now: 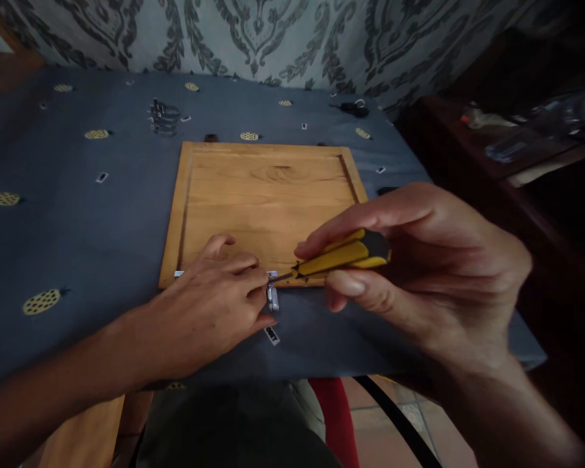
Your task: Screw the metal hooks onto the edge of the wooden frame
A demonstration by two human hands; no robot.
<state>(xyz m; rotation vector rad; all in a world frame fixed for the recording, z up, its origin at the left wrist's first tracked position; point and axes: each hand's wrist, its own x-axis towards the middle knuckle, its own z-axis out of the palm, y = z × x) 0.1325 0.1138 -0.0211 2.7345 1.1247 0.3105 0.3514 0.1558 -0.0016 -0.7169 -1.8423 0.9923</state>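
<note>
A square wooden panel [268, 195] with a routed border lies flat on a blue patterned cloth. My right hand [419, 273] grips a yellow and black screwdriver [341, 257], its tip pointing left at a small metal fitting [272, 296] at the panel's near edge. My left hand [219, 305] rests on that edge with its fingers closed around the fitting, pinching it in place against the wood. Part of the fitting is hidden under those fingers.
The blue cloth [78, 221] covers a table in front of a patterned curtain. A metal object [163, 117] lies beyond the panel on the left, a dark key fob [355, 108] at the far right. A dark wooden shelf [517, 156] stands to the right.
</note>
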